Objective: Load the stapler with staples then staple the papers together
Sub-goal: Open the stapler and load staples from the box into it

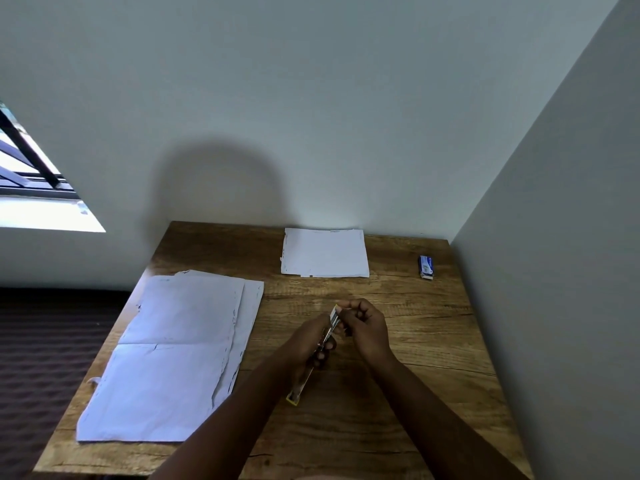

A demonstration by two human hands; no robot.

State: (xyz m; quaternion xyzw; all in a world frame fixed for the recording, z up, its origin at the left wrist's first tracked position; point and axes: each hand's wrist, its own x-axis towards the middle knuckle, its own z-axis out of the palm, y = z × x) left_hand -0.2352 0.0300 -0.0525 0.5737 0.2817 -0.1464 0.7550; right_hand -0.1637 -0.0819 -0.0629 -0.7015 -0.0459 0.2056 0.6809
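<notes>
My left hand (308,344) grips a slim yellow-edged stapler (300,388) above the middle of the wooden table (398,393), its near end pointing toward me. My right hand (365,327) pinches the stapler's far end (334,315), fingers curled at its tip. Whether staples sit between those fingers cannot be told. A small blue staple box (426,267) lies at the far right of the table. Large creased white sheets (173,355) lie stacked on the left. A smaller white paper stack (325,252) rests against the far wall.
The table stands in a corner, with a wall behind it and another close along its right side. A window (31,188) is at the left. Dark patterned floor (45,358) lies beyond the table's left edge.
</notes>
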